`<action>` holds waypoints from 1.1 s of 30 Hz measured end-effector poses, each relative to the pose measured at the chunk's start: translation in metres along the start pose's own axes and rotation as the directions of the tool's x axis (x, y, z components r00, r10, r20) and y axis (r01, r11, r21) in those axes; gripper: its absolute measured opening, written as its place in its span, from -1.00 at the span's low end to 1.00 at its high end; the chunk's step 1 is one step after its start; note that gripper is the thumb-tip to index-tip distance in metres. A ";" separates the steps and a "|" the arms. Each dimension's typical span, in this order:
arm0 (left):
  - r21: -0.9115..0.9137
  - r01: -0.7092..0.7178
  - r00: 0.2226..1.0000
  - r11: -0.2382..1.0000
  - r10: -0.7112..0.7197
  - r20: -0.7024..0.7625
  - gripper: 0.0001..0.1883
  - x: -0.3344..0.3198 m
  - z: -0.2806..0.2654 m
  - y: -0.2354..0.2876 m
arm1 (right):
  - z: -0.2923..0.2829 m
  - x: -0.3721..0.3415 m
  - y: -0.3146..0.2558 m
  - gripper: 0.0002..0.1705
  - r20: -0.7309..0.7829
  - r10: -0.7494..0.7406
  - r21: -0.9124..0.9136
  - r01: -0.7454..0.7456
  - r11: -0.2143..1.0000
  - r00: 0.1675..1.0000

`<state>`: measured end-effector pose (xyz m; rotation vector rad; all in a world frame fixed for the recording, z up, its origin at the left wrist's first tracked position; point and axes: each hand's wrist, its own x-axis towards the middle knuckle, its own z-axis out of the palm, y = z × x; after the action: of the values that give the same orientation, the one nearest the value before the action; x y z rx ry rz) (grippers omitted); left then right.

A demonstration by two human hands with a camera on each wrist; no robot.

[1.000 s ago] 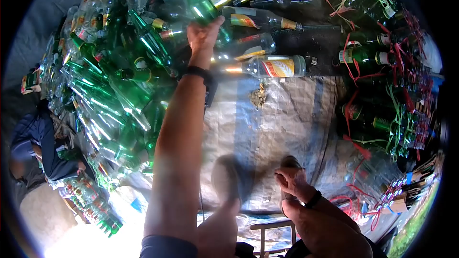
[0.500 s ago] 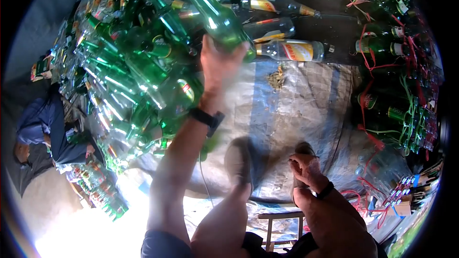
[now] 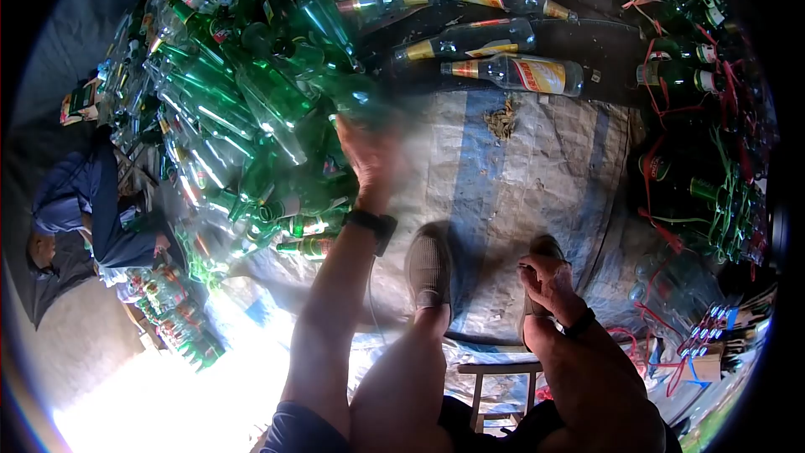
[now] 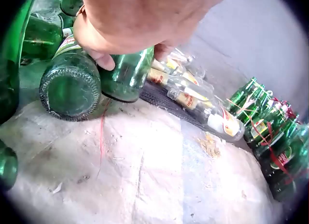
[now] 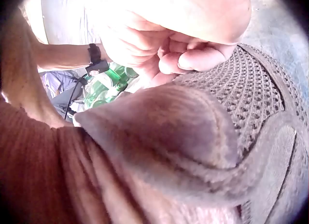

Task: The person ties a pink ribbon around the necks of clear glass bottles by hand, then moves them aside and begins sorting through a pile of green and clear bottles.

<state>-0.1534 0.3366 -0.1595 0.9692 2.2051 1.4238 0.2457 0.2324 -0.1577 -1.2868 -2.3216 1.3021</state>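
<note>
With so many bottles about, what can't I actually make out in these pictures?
- Head view: fingertips of the left hand, lost in blur.
- Left wrist view: neck of the held green bottle, hidden behind that hand.
- Left wrist view: most of the lower-left bottle, cut off by the left edge.

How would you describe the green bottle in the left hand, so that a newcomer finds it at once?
In the head view, find the pale, blue-striped sheet on the floor, then the heap of green bottles to its left. At the heap's right edge is the left hand. The green bottle is the one this hand grips; its green neighbours lie ungripped.
</note>
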 end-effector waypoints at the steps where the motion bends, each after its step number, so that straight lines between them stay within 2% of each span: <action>1: -0.001 0.001 1.000 1.000 -0.001 0.000 -0.35 0.001 -0.001 0.005 | 0.000 0.000 0.000 -0.82 0.014 0.016 0.000 -0.016 1.000 1.000; 3: -0.002 0.117 0.991 0.993 -0.117 -0.061 -0.34 0.003 -0.002 0.022 | -0.001 0.000 0.000 -0.82 0.028 0.035 -0.003 -0.035 0.999 0.999; 7: 0.081 0.124 0.984 0.989 -0.112 -0.139 -0.29 0.013 0.004 0.002 | 0.000 -0.002 0.003 -0.82 0.019 0.012 -0.022 -0.012 1.000 1.000; 13: 0.190 0.169 0.978 0.967 -0.140 -0.155 -0.25 0.018 0.004 -0.001 | 0.004 -0.002 0.006 -0.82 -0.030 -0.025 -0.022 0.024 0.999 0.999; 16: 0.249 0.123 0.985 0.961 -0.087 -0.150 -0.24 0.021 0.004 -0.012 | 0.004 -0.001 0.005 -0.86 -0.046 -0.032 -0.047 0.030 0.998 0.998; 18: 0.263 0.150 0.980 0.953 -0.109 -0.166 -0.23 0.021 0.007 -0.018 | 0.005 -0.003 0.006 -0.89 -0.069 -0.046 -0.066 0.041 0.997 0.997; 19: 0.276 0.173 0.975 0.946 -0.124 -0.186 -0.22 0.021 0.008 -0.020 | 0.004 -0.003 0.007 -0.86 -0.035 -0.013 -0.032 0.012 0.999 0.999; 23: 0.234 0.075 0.991 0.969 -0.046 -0.127 -0.20 0.019 -0.003 0.001 | -0.001 -0.001 0.003 -0.82 0.020 0.032 0.005 -0.032 0.999 0.999; 25: 0.243 0.048 0.992 0.969 -0.018 -0.126 -0.22 0.019 -0.002 -0.012 | -0.005 0.001 0.000 -0.83 0.043 0.045 -0.004 -0.045 0.999 0.998; 27: 0.168 -0.016 0.994 0.986 0.034 -0.107 -0.23 0.015 -0.001 -0.010 | -0.006 0.003 -0.001 -0.83 0.065 0.059 -0.014 -0.059 0.998 0.996; 29: 0.149 -0.014 0.994 0.989 0.031 -0.109 -0.22 0.017 0.000 -0.015 | -0.006 0.005 -0.001 -0.87 -0.003 -0.026 -0.024 0.026 0.999 1.000; 31: 0.186 0.050 0.991 0.981 -0.026 -0.129 -0.19 0.018 0.001 -0.017 | -0.007 0.005 -0.003 -0.87 0.005 -0.016 -0.017 0.016 1.000 1.000; 33: 0.219 0.055 0.991 0.974 -0.026 -0.134 -0.18 0.017 0.001 -0.016 | -0.008 0.005 -0.003 -0.86 0.009 -0.005 -0.009 0.006 1.000 1.000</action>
<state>-0.1703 0.3450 -0.1734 0.9175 2.5080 1.2754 0.2451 0.2398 -0.1515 -1.2789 -2.3378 1.3002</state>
